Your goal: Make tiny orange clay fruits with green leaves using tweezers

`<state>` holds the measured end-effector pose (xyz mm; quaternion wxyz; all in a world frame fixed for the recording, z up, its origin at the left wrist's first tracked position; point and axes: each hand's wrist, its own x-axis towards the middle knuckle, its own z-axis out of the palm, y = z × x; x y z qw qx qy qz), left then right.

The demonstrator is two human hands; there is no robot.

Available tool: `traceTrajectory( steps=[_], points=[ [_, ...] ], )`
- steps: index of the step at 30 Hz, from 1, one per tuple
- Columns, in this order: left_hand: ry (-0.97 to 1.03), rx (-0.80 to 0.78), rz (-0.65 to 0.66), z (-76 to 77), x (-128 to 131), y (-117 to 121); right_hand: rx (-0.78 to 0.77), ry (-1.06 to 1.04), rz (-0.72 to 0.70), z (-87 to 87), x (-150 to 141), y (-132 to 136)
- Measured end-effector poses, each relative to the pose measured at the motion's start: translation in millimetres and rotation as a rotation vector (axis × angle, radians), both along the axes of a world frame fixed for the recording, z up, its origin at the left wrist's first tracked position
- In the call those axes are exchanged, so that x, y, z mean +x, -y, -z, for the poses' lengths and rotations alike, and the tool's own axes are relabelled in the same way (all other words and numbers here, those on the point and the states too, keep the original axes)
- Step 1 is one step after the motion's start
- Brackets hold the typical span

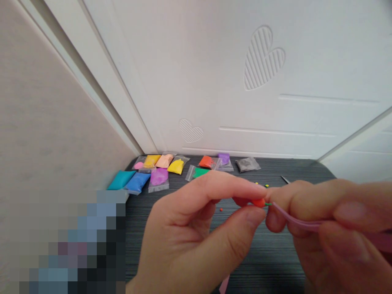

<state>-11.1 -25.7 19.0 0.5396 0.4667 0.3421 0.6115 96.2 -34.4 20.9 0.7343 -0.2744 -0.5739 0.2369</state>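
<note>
Between the thumb and index finger of my left hand (196,228) sits a small orange clay piece (259,202), mostly covered by the fingertips. A thin green clay stem (268,204) sticks out of it to the right. My right hand (330,220) pinches a slim pink tool (301,222), whose narrow tip is beside the end of the stem; I cannot tell whether they touch. Both hands are close together above the dark table, fingers closed.
On the dark striped table (183,204) lie several clay bags along the back, among them a blue bag (137,182), an orange-red bag (207,162) and a grey bag (248,164). A tiny orange bit (221,209) and a pointed metal tip (285,179) lie nearer. A white panel (214,81) rises behind.
</note>
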Motion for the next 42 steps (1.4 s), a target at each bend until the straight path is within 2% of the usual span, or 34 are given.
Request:
traceTrajectory(
  steps=[6,15,18,23,28,37,42],
  points=[
    [-0.046,0.056,-0.004,2.3,-0.6,0.0,-0.06,0.012,0.022,0.8,-0.6,0.5],
    [-0.155,0.186,-0.037,2.7,-2.1,-0.6,-0.031,0.0,0.017,0.6,-1.8,1.0],
    [-0.175,0.195,-0.047,2.5,-2.4,-0.7,-0.007,-0.018,-0.007,0.2,-3.2,-0.2],
    [-0.184,0.192,-0.066,3.0,-2.4,0.2,-0.066,0.007,0.02,4.1,-0.8,0.5],
    [-0.185,0.187,-0.077,2.5,-0.8,1.1,-0.032,-0.002,0.061,3.8,-1.0,2.7],
    [-0.23,0.186,-0.095,2.3,-1.4,-1.4,-0.08,0.016,0.015,3.7,-0.2,-0.9],
    [-0.234,0.179,-0.106,2.1,-1.0,0.6,-0.054,-0.024,0.051,4.3,-2.8,0.7]
  ],
)
